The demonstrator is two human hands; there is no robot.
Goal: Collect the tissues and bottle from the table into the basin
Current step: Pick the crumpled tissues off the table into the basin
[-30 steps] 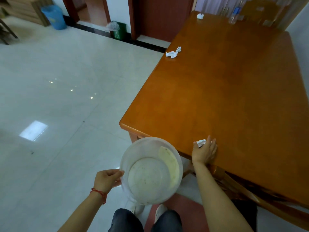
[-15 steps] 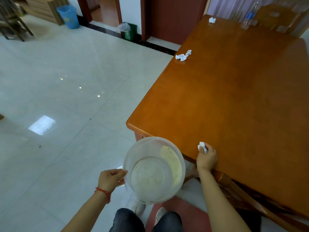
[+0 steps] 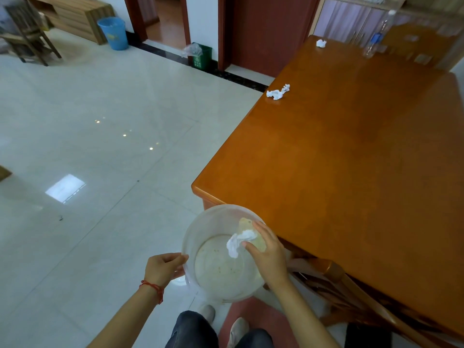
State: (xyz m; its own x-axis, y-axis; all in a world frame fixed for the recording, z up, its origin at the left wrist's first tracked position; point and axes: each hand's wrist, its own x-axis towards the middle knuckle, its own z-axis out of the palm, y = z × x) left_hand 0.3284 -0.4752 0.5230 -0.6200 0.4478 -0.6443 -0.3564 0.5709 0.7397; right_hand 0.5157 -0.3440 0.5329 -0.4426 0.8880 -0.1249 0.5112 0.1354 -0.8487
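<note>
My left hand (image 3: 163, 268) grips the rim of a clear plastic basin (image 3: 200, 222), held just off the near corner of the orange wooden table (image 3: 339, 172). Over the basin's mouth is my right hand (image 3: 268, 252), pinching a crumpled white tissue (image 3: 237, 243) that hangs from thumb and fingers. A second crumpled tissue (image 3: 278, 92) lies at the table's left edge. Near the far left corner lies a small third tissue (image 3: 321, 43). A clear plastic bottle (image 3: 376, 36) with a blue label stands at the far end of the table.
A wooden chair (image 3: 334, 280) is tucked under the table's near side by my right arm. Pale tiled floor stretches to the left. Far off stand a blue bin (image 3: 113, 32), a green bin (image 3: 200, 55) by a doorway, and wooden furniture (image 3: 70, 16).
My right hand picked the tissue up from the table's near edge and carried it left over the basin. The view has tilted up a little.
</note>
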